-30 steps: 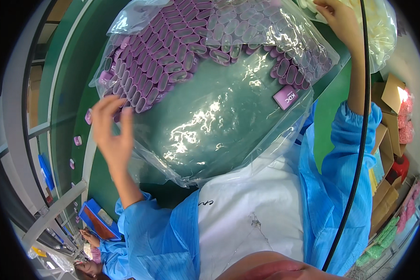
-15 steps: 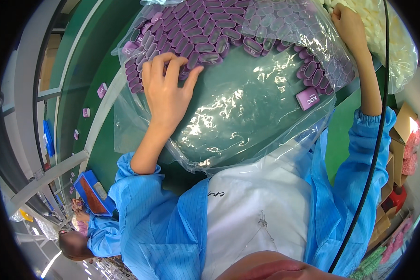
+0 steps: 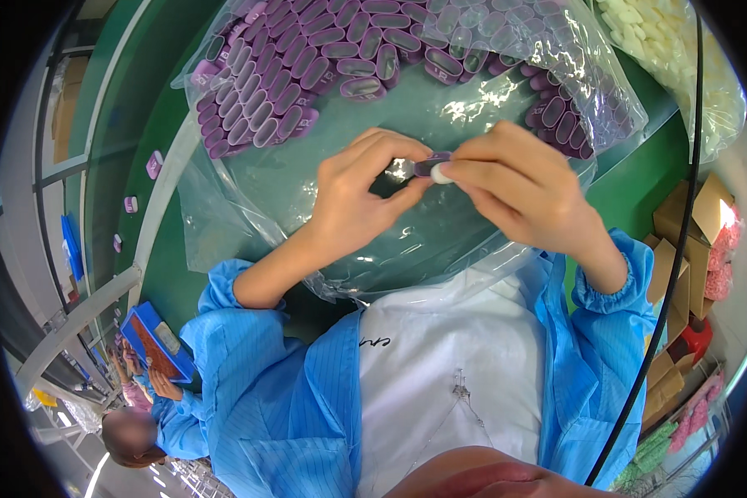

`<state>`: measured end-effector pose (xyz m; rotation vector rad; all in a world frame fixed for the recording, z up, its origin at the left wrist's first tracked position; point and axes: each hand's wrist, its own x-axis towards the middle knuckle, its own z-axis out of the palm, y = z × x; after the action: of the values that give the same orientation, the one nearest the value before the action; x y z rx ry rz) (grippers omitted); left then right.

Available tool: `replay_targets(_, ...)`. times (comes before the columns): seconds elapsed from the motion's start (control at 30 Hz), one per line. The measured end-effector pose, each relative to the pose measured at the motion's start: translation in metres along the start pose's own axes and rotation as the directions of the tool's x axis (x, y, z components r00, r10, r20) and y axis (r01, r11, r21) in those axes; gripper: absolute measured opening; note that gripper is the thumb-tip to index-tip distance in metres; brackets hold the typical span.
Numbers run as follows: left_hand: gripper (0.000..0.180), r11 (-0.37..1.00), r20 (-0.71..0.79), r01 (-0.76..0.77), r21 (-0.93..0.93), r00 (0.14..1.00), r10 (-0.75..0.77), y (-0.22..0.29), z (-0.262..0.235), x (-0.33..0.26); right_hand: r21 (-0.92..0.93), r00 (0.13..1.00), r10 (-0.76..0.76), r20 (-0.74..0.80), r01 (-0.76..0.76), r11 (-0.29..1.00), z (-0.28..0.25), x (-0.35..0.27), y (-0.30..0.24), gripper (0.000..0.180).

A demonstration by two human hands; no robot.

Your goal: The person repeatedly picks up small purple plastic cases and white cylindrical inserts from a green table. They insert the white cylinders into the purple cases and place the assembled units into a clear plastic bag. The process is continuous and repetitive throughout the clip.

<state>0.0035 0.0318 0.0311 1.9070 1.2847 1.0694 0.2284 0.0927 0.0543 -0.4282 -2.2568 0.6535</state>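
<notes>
Above the clear plastic sheet, my two hands meet. My left hand pinches a small purple oval sleeve between thumb and fingers. Pressed against its near right end is a white block with a rounded end, gripped by the fingertips of my right hand. How far the block sits inside the sleeve is hidden by my fingers. Beyond my hands, many like purple sleeves stand packed together with their hollow ends up. A smaller group of sleeves stands to the right, partly under plastic.
A clear bag of off-white blocks lies at the far right. A black cable runs down the right side. Loose purple sleeves lie beyond the white rail at left. A co-worker's hand is by a blue tray. Cardboard boxes stand right.
My right hand has come from the bag of off-white blocks to the middle, now with a white block. My left hand has left the packed sleeves, moving right and nearer with one sleeve.
</notes>
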Motion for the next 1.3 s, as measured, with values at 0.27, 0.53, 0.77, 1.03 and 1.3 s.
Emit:
replay_targets(0.27, 0.032, 0.998, 0.01, -0.048, -0.035, 0.999, 0.048, -0.012, 0.007, 0.001, -0.176, 0.997, -0.049, 0.065, 0.06, 0.982, 0.023, -0.003, 0.001, 0.034)
replay_targets(0.53, 0.031, 0.998, -0.015, -0.049, -0.039, 0.999, 0.049, -0.013, 0.009, -0.001, -0.222, 0.998, -0.023, 0.066, 0.037, 0.974, 0.028, -0.005, -0.008, 0.034)
replay_targets(0.77, 0.029, 0.997, 0.006, -0.056, -0.058, 0.998, 0.056, -0.015, 0.01, -0.002, -0.146, 0.997, -0.068, 0.025, 0.071, 0.987, 0.015, -0.012, 0.007, 0.037)
replay_targets(1.03, 0.029, 0.993, -0.014, -0.096, -0.064, 0.995, 0.095, -0.018, 0.013, 0.001, -0.129, 0.997, -0.071, 0.015, 0.073, 0.989, 0.025, -0.012, 0.013, 0.035)
replay_targets(1.3, 0.027, 0.991, -0.016, -0.112, -0.069, 0.994, 0.112, -0.019, 0.012, 0.0, -0.215, 0.988, -0.133, 0.072, 0.146, 0.966, 0.021, -0.021, 0.015, 0.032)
